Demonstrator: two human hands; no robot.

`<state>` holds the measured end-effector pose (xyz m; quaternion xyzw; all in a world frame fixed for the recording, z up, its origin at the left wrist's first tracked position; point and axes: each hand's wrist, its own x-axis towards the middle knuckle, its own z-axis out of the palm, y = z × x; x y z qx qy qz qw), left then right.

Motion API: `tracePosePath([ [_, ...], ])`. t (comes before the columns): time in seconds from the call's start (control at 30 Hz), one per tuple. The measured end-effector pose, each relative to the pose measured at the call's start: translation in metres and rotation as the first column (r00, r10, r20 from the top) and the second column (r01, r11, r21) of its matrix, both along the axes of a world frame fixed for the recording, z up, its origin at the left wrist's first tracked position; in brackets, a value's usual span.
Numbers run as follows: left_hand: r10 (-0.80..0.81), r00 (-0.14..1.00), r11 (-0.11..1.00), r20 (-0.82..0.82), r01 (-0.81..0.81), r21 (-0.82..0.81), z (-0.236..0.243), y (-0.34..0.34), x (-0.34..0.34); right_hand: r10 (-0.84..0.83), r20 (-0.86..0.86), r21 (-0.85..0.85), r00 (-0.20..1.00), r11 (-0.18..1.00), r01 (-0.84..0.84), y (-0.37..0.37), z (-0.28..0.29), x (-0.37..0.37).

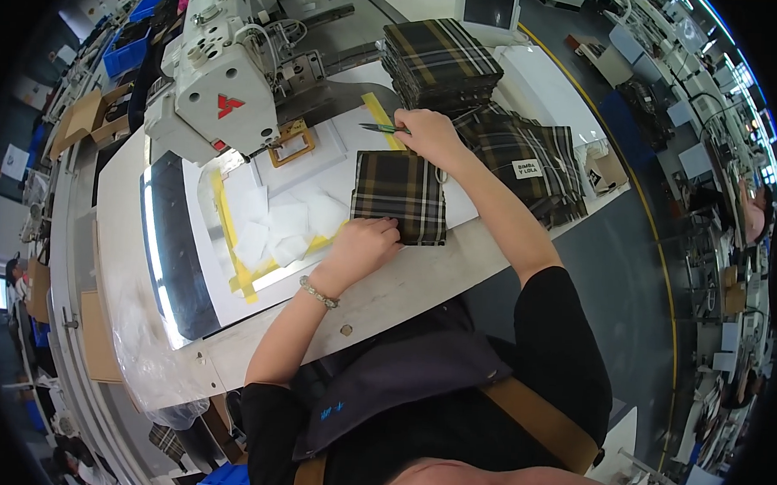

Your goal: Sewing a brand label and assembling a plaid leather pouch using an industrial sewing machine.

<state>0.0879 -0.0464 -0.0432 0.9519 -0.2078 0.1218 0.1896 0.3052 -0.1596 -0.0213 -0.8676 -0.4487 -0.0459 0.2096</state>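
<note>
A squarish plaid fabric piece (399, 195), dark with olive and white stripes, lies flat on the work table in front of me. My left hand (366, 252) is at its lower left edge, bent fingers closed together on the fabric; the thumb is hidden. Above the piece's top right corner, my right hand (432, 140) grips small thread snips (380, 128) with green on them, their points turned left. To the right, more plaid fabric pieces (526, 162) lie loosely heaped, one bearing a white label. Behind them stands a neat stack of folded plaid pieces (444, 63).
A white sewing machine head (217, 88) stands at the far left, a brass-coloured frame (292, 143) near its needle area. Small white pieces (285, 225) lie scattered beside yellow tape strips (225, 218). The table's front edge (346, 331) is close to my body.
</note>
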Motion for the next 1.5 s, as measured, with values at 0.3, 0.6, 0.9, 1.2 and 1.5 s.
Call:
tracePosePath([
  [0.3, -0.062, 0.982, 0.941, -0.178, -0.002, -0.337, 0.010, 0.016, 0.028, -0.151, -0.057, 0.104, 0.987, 0.982, 0.157, -0.049, -0.025, 0.001],
  [0.6, -0.149, 0.911, 0.848, -0.385, -0.083, -0.524, 0.016, 0.026, 0.038, -0.264, 0.120, 0.311, 0.957, 0.925, 0.216, -0.079, -0.028, -0.005],
  [0.9, 0.071, 0.969, 0.873, -0.238, -0.176, -0.455, 0.034, 0.020, 0.036, -0.121, -0.317, 0.508, 0.941, 0.816, 0.276, -0.088, -0.016, -0.017],
  [1.2, 0.298, 0.952, 0.853, -0.073, -0.300, -0.427, 0.040, 0.024, 0.052, 0.336, -0.895, 0.384, 0.292, 0.915, 0.125, -0.091, 0.000, -0.019],
  [1.5, 0.023, 0.995, 0.893, -0.096, -0.064, -0.446, 0.038, 0.011, 0.052, 0.454, -0.782, 0.460, 0.426, 0.883, -0.096, -0.098, -0.008, -0.016],
])
